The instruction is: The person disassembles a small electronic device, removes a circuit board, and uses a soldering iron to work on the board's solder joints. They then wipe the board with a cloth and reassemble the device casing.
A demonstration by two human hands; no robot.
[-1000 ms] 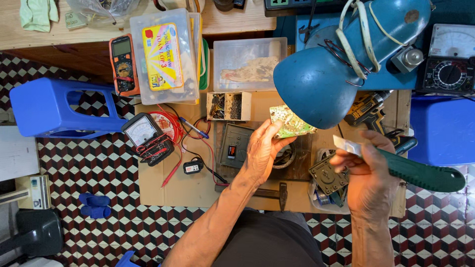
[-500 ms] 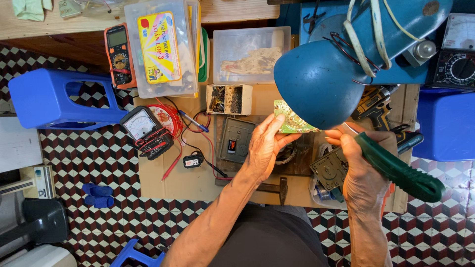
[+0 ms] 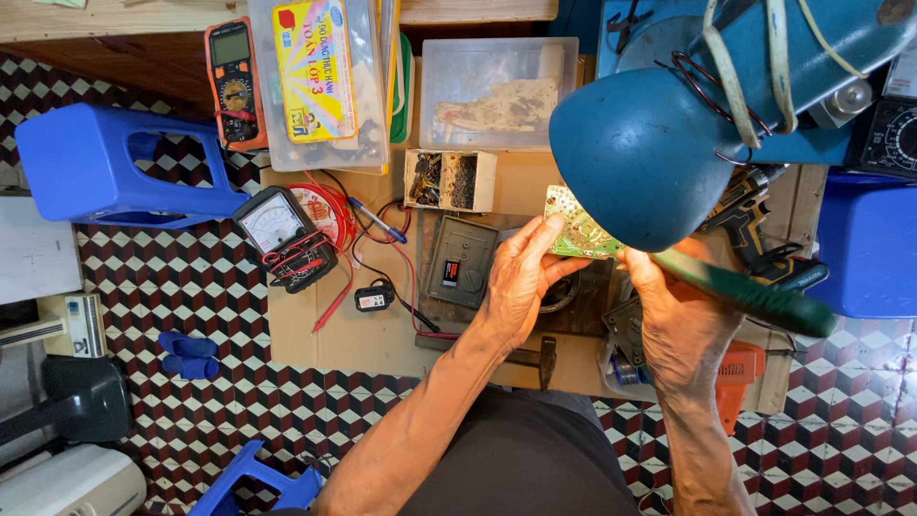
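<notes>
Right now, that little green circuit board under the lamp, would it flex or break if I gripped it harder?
The circuit board looks flat and stiff, pinched at its edge by the left hand, so it probably won't flex. It seems thin and light, perhaps brittle.

circuit board (image 3: 576,227) under lamp (image 3: 642,153), meter (image 3: 279,227) left of it

The light is bright and even, with soft shadows. The green tool (image 3: 755,298) looks blurry. The floor (image 3: 181,277) bends at the edges.

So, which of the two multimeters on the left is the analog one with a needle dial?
The black analog multimeter on the cardboard sheet; the orange digital multimeter lies farther up.
</notes>
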